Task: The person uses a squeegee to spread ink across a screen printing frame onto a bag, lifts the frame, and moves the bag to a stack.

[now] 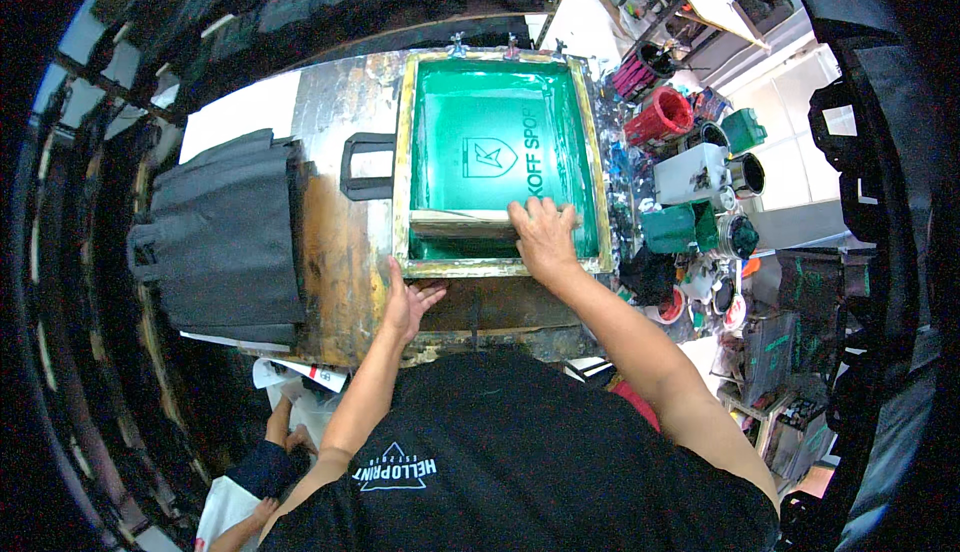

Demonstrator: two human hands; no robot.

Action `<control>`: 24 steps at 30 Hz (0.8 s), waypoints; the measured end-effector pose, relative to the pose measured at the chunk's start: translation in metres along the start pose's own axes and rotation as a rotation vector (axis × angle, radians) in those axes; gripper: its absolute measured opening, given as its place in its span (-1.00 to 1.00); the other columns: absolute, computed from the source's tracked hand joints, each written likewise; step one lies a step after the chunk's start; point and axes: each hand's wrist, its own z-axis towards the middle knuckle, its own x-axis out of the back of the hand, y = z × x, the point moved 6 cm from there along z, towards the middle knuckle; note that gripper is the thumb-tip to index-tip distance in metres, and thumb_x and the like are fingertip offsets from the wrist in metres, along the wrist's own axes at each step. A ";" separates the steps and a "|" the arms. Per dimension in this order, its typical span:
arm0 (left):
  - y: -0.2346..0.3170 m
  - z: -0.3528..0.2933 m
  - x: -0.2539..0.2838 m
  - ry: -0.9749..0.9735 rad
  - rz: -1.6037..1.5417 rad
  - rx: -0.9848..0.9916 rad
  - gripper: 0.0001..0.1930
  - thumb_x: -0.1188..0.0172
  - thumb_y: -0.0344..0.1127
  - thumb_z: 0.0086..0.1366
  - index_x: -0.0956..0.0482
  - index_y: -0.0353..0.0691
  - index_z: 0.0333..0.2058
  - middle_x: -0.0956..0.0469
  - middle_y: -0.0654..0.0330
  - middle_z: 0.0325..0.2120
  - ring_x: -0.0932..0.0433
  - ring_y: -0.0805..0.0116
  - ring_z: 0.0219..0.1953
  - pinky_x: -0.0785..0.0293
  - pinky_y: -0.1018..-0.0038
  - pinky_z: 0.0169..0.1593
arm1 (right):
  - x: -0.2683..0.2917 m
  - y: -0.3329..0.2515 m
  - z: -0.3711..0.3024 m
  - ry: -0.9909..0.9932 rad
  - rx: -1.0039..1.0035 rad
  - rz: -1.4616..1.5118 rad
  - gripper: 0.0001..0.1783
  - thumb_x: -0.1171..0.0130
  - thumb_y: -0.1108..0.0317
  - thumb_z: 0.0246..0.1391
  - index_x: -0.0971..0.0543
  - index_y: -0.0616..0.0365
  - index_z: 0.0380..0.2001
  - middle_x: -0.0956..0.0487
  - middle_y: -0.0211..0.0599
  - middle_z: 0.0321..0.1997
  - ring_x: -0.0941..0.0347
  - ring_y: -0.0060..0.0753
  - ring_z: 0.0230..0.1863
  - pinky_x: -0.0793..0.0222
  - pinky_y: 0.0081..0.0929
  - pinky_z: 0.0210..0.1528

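Note:
A wooden-framed printing screen [402,167] lies on the paint-stained table, its green mesh showing a shield emblem and dark lettering. Across the near end of the mesh stands a wooden squeegee [462,220]. My right hand [545,237] is closed over the squeegee's right part, fingers over its top edge. At the screen's near left corner is my left hand [408,304], its thumb up along the frame and its fingers spread out below the near edge. A dark bag handle [366,167] sticks out from under the screen's left side; the rest of that bag is hidden.
Dark bags [222,237] lie piled on the table [340,242] at left. Clamps [511,47] line the screen's far edge. Right of it stand a red ink tub [657,117], a green container [672,229] and several cans. Another person's legs [282,427] show at lower left.

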 end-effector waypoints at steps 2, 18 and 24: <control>-0.001 0.001 0.000 -0.006 -0.002 0.006 0.10 0.19 0.61 0.30 0.02 -0.26 0.45 -0.34 -0.22 0.26 -0.46 -0.12 0.23 -0.44 0.05 0.28 | -0.005 0.008 0.018 0.019 -0.007 -0.021 -0.40 -0.39 0.38 -0.16 -0.48 -0.10 0.04 -0.48 -0.32 -0.13 -0.40 -0.22 0.01 -0.19 -0.04 0.01; -0.037 0.019 0.035 0.046 -0.142 0.162 -0.19 0.08 0.30 0.47 -0.10 -0.35 0.33 -0.48 -0.19 0.09 -0.56 -0.15 0.11 -0.55 -0.07 0.19 | -0.068 0.137 0.252 0.051 -0.003 -0.124 -0.25 -0.46 0.27 -0.10 -0.41 -0.16 0.22 -0.53 -0.31 0.06 -0.42 -0.15 0.14 -0.23 0.15 0.10; -0.008 0.002 0.011 -0.085 -0.024 0.300 0.07 0.19 0.52 0.37 0.02 -0.44 0.41 -0.22 -0.32 0.36 -0.22 -0.22 0.41 -0.29 -0.01 0.41 | -0.076 0.158 0.297 -0.095 0.034 0.036 -0.19 -0.52 0.26 -0.11 -0.36 -0.06 0.23 -0.50 -0.22 0.15 -0.36 -0.07 0.27 -0.17 0.19 0.21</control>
